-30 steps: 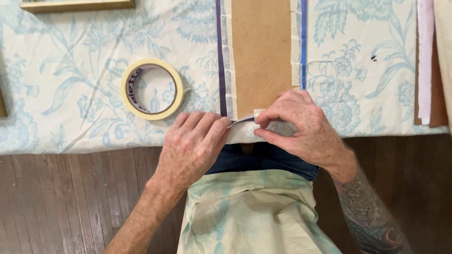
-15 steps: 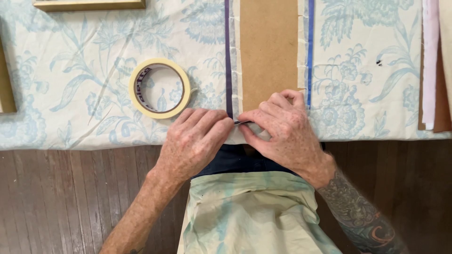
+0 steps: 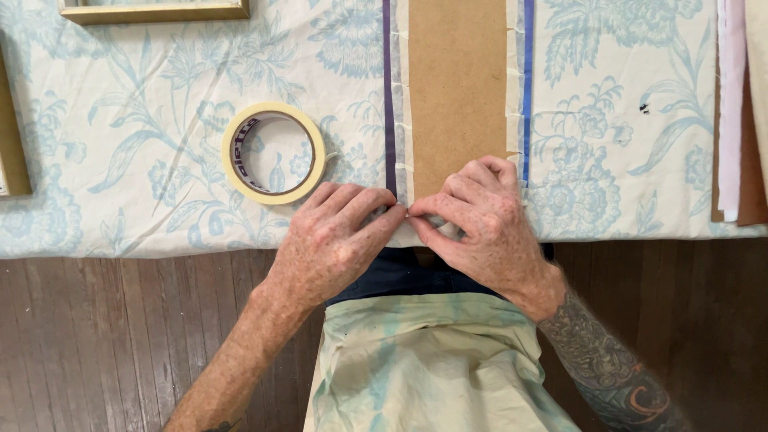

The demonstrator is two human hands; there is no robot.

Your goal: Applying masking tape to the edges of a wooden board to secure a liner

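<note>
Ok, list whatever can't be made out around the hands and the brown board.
Head view only:
- Near end of the brown board: covered by the left hand and right hand.
- What the fingertips pinch: too small, hidden between them.
- Board's far end: cut off by the top edge.
- Gold frame: mostly cut off at the top edge.

No packages, signs or screens before you, only dark printed lettering on the inner cardboard core of the round cream masking-tape roll [image 3: 274, 153], lying flat left of your hands
</note>
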